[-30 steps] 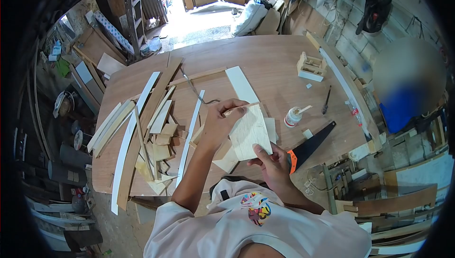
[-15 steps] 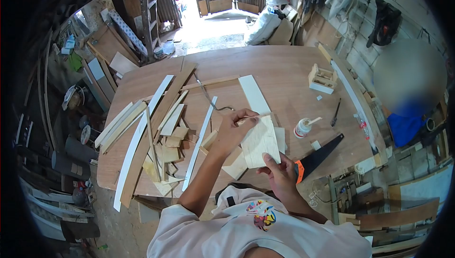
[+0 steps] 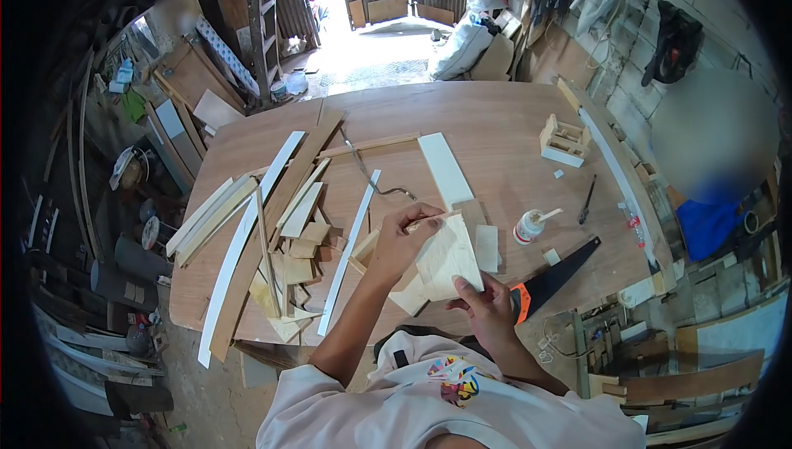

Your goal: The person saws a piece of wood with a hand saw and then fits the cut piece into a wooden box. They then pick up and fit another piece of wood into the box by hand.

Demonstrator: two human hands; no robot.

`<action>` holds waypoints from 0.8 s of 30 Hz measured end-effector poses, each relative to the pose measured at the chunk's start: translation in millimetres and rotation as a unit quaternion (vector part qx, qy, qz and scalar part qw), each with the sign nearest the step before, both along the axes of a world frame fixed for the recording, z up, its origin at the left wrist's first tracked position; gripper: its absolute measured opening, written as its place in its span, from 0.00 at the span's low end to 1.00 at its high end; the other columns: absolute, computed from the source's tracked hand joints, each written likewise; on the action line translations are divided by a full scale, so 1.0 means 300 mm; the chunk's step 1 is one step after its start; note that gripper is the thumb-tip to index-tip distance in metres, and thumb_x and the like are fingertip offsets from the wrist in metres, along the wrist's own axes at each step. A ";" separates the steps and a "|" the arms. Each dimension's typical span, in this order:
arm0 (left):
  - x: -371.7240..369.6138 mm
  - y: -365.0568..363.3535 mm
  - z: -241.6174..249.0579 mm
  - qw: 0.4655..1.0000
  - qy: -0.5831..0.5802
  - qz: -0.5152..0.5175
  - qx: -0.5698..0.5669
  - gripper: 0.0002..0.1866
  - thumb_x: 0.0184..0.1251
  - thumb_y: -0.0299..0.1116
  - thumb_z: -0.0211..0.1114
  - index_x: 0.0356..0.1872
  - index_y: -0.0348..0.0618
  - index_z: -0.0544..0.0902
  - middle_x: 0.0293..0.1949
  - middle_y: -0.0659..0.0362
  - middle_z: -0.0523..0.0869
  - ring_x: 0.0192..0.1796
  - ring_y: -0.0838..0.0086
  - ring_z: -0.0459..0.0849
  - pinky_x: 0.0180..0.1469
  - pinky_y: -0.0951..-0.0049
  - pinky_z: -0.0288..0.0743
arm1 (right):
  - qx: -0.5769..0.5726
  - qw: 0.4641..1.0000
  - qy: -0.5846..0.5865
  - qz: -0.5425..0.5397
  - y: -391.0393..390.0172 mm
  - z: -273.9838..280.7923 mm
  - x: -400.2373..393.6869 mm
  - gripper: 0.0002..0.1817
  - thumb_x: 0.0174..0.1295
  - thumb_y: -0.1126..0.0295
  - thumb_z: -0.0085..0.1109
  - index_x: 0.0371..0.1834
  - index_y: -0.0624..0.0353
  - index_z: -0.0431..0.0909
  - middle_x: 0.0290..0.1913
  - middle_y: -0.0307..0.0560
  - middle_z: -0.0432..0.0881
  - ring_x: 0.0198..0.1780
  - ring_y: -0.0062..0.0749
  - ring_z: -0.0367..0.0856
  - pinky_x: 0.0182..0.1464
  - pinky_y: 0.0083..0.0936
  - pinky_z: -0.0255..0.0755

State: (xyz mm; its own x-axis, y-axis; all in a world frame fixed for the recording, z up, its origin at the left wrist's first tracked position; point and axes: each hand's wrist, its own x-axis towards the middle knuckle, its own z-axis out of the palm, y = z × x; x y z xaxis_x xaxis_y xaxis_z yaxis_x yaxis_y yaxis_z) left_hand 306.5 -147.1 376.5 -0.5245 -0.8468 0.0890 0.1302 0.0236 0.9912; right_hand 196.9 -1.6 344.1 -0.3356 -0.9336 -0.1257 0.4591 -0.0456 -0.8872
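A pale, roughly rectangular wooden board (image 3: 445, 258) is held up over the near edge of the table. My left hand (image 3: 406, 239) pinches its upper left edge. At the lower right corner, my right hand (image 3: 485, 305) grips the board with the thumb on its face and the fingers behind. Close to my right hand lies a handsaw (image 3: 559, 277) with an orange and black handle. A white glue bottle (image 3: 528, 226) with a stick across its top stands beyond the saw. Under and behind the board, parts of other wood pieces (image 3: 487, 249) show.
Long strips and offcuts (image 3: 301, 243) crowd the left of the brown table (image 3: 503, 119). A small wooden box frame (image 3: 565, 141) and a screwdriver (image 3: 586, 200) lie at the right, near a long plank (image 3: 615, 169) along the edge. Another person, in blue (image 3: 705, 222), is at the far right.
The board has dropped slightly and tilted, both hands moving a little down with it. My grip stays on the same edges. The things on the table have not moved.
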 end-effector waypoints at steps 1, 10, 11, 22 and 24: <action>0.002 0.000 -0.002 1.000 0.000 0.001 0.001 0.11 0.58 0.32 0.62 0.37 0.33 0.83 0.30 0.61 0.83 0.32 0.81 0.79 0.38 0.81 0.71 | 0.001 1.000 0.000 0.001 -0.001 0.000 0.000 0.16 0.64 0.68 0.61 0.48 0.70 0.78 0.40 0.49 0.83 0.37 0.25 0.83 0.38 0.23 0.82; 0.010 -0.005 -0.006 0.999 -0.001 0.001 0.033 0.12 0.60 0.32 0.62 0.39 0.33 0.83 0.32 0.60 0.84 0.34 0.81 0.78 0.40 0.81 0.71 | -0.001 1.000 0.009 0.018 -0.004 -0.003 -0.006 0.16 0.65 0.67 0.60 0.48 0.70 0.78 0.40 0.49 0.83 0.35 0.25 0.83 0.38 0.23 0.82; 0.010 -0.007 -0.005 0.999 0.000 -0.002 0.034 0.12 0.60 0.32 0.62 0.39 0.33 0.83 0.32 0.60 0.84 0.34 0.81 0.78 0.40 0.81 0.71 | -0.002 1.000 0.009 0.017 -0.005 -0.001 -0.006 0.16 0.65 0.67 0.60 0.48 0.70 0.78 0.40 0.48 0.83 0.35 0.25 0.83 0.38 0.23 0.82; -0.023 -0.014 0.016 1.000 0.020 -0.021 0.003 0.12 0.61 0.35 0.65 0.39 0.35 0.84 0.31 0.61 0.84 0.34 0.82 0.79 0.39 0.81 0.71 | -0.023 1.000 -0.004 0.015 -0.003 0.010 -0.028 0.15 0.66 0.67 0.59 0.49 0.68 0.78 0.43 0.48 0.83 0.39 0.25 0.82 0.39 0.24 0.82; -0.027 -0.021 0.009 0.999 0.017 -0.029 0.005 0.12 0.60 0.34 0.65 0.40 0.37 0.84 0.31 0.62 0.84 0.32 0.82 0.78 0.37 0.83 0.71 | -0.023 1.000 -0.013 0.007 -0.005 -0.003 -0.034 0.16 0.66 0.67 0.59 0.51 0.67 0.77 0.43 0.49 0.83 0.38 0.26 0.83 0.40 0.25 0.82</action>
State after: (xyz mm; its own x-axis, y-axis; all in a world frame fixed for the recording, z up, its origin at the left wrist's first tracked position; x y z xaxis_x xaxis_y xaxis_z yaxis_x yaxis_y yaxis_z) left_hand 298.4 -153.5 379.2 -0.5686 -0.8164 0.1005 0.1655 0.0061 0.9862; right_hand 186.7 -3.1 343.1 -0.3188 -0.9434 -0.0915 0.4833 -0.0788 -0.8719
